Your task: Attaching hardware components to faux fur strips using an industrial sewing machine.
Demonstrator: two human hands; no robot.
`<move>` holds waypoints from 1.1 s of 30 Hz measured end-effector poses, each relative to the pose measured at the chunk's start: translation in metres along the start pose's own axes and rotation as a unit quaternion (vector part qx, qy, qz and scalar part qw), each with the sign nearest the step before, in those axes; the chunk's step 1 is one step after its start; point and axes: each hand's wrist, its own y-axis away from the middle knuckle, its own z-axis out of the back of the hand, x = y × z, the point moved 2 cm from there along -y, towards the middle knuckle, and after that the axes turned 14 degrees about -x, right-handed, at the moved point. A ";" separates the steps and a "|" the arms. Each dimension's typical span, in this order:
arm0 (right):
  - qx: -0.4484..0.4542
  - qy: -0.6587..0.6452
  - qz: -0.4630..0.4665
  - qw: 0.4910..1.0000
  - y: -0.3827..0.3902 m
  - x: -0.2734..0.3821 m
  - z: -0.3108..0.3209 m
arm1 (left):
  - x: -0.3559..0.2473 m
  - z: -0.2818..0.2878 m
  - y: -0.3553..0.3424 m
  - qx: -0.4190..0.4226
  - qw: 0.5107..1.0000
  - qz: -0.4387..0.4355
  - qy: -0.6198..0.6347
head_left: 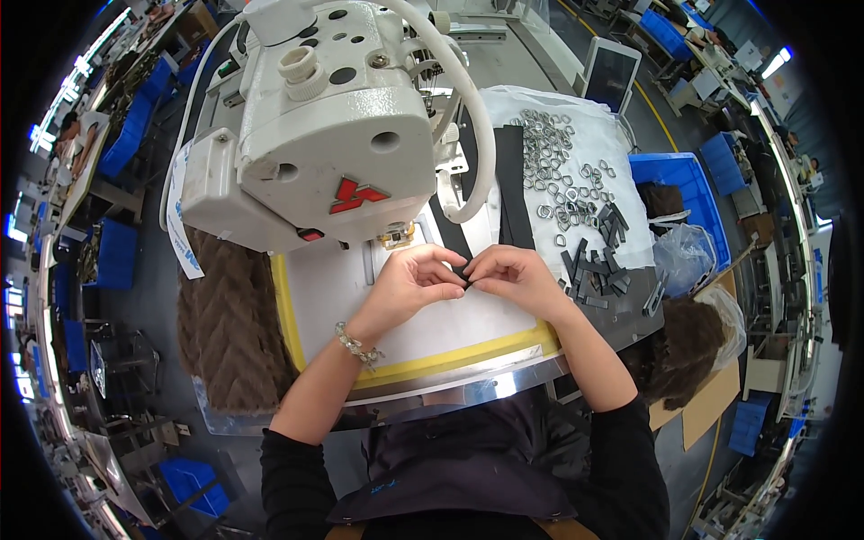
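My left hand point(416, 281) and my right hand point(508, 277) meet over the white plate point(414, 342) in front of the sewing machine, their fingertips pinched on a dark strip point(464, 271), mostly hidden by the fingers. Behind them, long black bands point(511, 180) lie beside the machine's needle area point(396, 232). To the right, a white cloth point(612, 130) bears a pile of metal rings point(549, 144) and several short black pieces point(594, 274).
The machine head point(333, 135) fills the upper left. Brown fur point(220, 333) hangs at left, with more fur point(684, 342) at right near a blue bin point(702, 198). A tablet point(610, 72) stands at the back. Other workbenches line both aisles.
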 end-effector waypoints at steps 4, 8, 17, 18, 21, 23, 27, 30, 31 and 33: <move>-0.002 0.001 0.002 1.000 0.000 -0.001 0.000 | -0.003 -0.001 0.001 -0.002 1.000 -0.003 -0.001; 0.000 0.004 0.004 1.000 0.000 -0.002 0.000 | -0.002 0.001 0.001 -0.003 1.000 -0.006 0.004; -0.001 0.003 0.023 1.000 0.000 -0.002 0.000 | 0.001 0.001 0.001 0.007 1.000 -0.015 -0.016; -0.004 0.002 0.016 1.000 0.000 -0.001 -0.001 | 0.000 0.000 0.002 0.006 1.000 -0.015 -0.016; 0.002 0.010 -0.009 1.000 0.000 -0.003 0.001 | 0.000 -0.005 0.002 0.002 0.998 -0.033 -0.046; 0.012 0.019 -0.025 0.999 0.002 -0.002 0.001 | 0.003 -0.008 0.002 -0.026 0.997 -0.031 -0.064; -0.035 0.076 -0.007 0.996 0.007 0.003 0.002 | 0.005 -0.010 0.005 -0.053 0.993 -0.061 -0.091; -0.078 0.094 0.085 0.989 0.009 0.010 0.002 | 0.003 -0.014 0.008 -0.070 0.988 -0.068 -0.118; -0.099 0.112 0.132 0.980 0.010 0.015 0.002 | 0.003 -0.016 0.009 -0.074 0.983 -0.089 -0.140; -0.098 0.129 0.163 0.973 0.010 0.022 0.001 | 0.001 -0.018 0.010 -0.078 0.978 -0.111 -0.161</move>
